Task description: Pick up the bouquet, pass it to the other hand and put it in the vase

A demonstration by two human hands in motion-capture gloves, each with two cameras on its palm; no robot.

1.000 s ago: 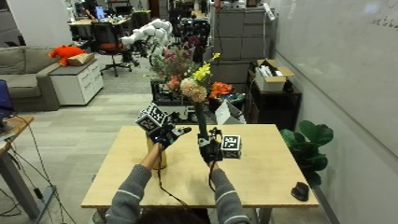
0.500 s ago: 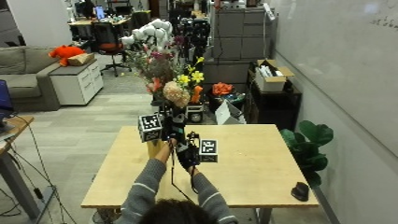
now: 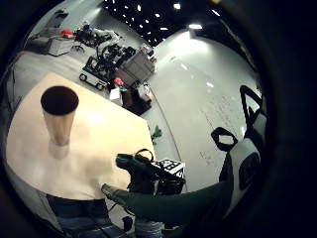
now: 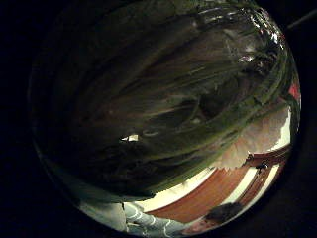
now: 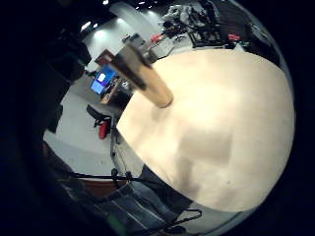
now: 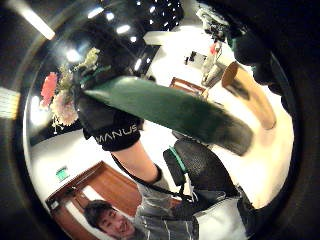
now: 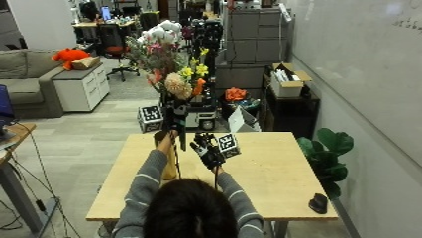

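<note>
Bouquet is up in the air over the left part of the wooden table, flower heads uppermost, green wrapped stems pointing down toward the vase. Left hand is curled round the stems just under the blooms; the right thumb side palm view confirms a black-gloved hand clamped on the dark green stem bundle. Left thumb side palm view is filled with stems and leaves, very close to that palm. Right hand is just beside the stems, on the side away from the vase, fingers spread and holding nothing; contact with the bouquet is probably nil, though the outside view is not clear enough to be sure. Vase: tall tan cone, dark mouth, upright on the table directly below the bouquet, partly behind the left forearm; it shows alone in the left little finger side palm view. Dark computer mouse sits well apart from the vase, near the table's right front corner.
</note>
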